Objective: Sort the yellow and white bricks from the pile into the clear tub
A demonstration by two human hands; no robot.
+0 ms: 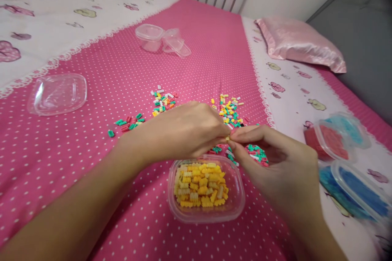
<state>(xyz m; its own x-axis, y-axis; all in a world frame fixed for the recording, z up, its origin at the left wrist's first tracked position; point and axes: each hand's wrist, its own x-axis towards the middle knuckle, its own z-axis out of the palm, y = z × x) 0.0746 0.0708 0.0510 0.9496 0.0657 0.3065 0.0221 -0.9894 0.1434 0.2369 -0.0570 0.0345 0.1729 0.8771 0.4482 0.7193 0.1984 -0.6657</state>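
Observation:
My left hand [192,128] and my right hand [275,163] meet fingertip to fingertip above the bed. Between them a small yellow building block [227,138] is pinched by my right thumb and forefinger. The left fingertips touch at the same spot, but they are mostly hidden behind the back of that hand, so their grip is unclear. Just below stands a clear plastic container [237,208] holding many yellow and pale yellow blocks [202,185]. Loose green, red, white and yellow blocks [231,110] lie scattered beyond and under my hands.
A clear lid [59,94] lies at left. Small empty containers [150,36] stand farther back. At right are lidded containers of red pieces [327,142] and blue pieces [361,189]. A pink pillow [300,43] rests near the wall on the dotted bedsheet [211,40].

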